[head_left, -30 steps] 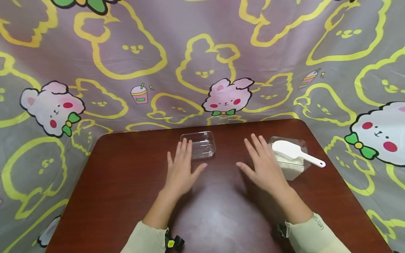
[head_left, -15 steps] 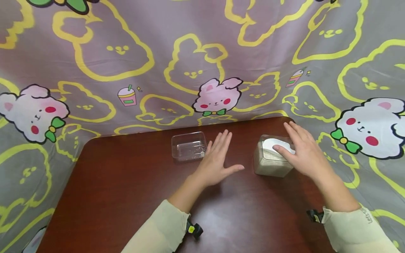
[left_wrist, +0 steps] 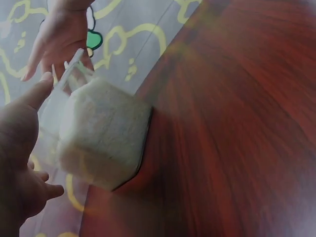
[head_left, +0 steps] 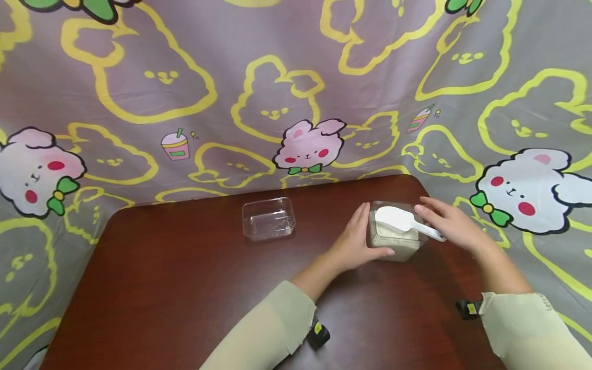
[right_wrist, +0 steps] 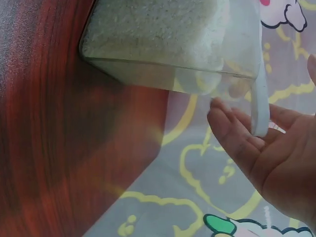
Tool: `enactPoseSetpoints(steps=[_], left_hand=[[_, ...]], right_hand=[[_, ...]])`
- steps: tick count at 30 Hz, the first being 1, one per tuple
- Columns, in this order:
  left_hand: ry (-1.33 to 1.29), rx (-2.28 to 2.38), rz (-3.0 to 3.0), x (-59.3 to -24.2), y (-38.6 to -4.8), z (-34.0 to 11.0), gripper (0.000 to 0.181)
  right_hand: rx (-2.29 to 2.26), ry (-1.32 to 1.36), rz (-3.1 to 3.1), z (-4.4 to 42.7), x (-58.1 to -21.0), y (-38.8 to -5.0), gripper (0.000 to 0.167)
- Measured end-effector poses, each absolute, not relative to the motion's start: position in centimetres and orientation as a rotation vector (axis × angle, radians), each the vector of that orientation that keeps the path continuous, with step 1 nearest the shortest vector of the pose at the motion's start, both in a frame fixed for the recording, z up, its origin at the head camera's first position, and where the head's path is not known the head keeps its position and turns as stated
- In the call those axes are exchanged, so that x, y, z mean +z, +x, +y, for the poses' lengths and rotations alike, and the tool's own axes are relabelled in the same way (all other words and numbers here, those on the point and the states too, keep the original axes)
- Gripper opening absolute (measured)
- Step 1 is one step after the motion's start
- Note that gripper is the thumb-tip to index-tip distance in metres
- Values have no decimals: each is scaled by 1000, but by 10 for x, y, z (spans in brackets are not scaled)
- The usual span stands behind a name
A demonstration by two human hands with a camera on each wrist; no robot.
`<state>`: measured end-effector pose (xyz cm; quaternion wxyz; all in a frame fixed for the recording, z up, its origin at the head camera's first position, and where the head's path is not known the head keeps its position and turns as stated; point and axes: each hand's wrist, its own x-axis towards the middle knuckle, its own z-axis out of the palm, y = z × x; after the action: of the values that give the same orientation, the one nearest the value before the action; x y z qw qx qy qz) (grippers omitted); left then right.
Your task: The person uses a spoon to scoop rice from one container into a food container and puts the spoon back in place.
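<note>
A clear box [head_left: 399,252] of white rice [right_wrist: 148,29] stands on the right part of the table. Across its top lies a white scoop [head_left: 394,218], the handle sticking out to the right. My left hand [head_left: 353,244] is at the box's left side, fingers extended and thumb along the front; whether it touches the wall I cannot tell. Beside the scoop handle is my right hand [head_left: 450,226], its fingers loosely bent around the handle's end. In the right wrist view its thumb is apart from the handle [right_wrist: 260,111], with no grip visible.
Left of the rice box, a shallow clear tray [head_left: 268,235] with a few grains in it sits near the back of the dark red table [head_left: 185,288]. A patterned curtain [head_left: 222,103] hangs behind and along the sides.
My left hand has moved right, from near the shallow tray to the rice box. My right hand, over the scoop half a second ago, is now at its handle end. The camera has turned right.
</note>
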<state>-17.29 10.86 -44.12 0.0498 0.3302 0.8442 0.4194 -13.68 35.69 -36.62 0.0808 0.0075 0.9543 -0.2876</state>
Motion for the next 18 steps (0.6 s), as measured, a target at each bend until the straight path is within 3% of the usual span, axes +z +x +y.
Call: enactPoseSetpoints(steps=[8,18], left_hand=[[920,1395,2582,-450,-169,125,120],[848,1369,2602,-455,-169,133,106]], right_hand=[[-852,51,2777,349,-373,-146,82],[-906,114,2826,348,-377,-141,77]])
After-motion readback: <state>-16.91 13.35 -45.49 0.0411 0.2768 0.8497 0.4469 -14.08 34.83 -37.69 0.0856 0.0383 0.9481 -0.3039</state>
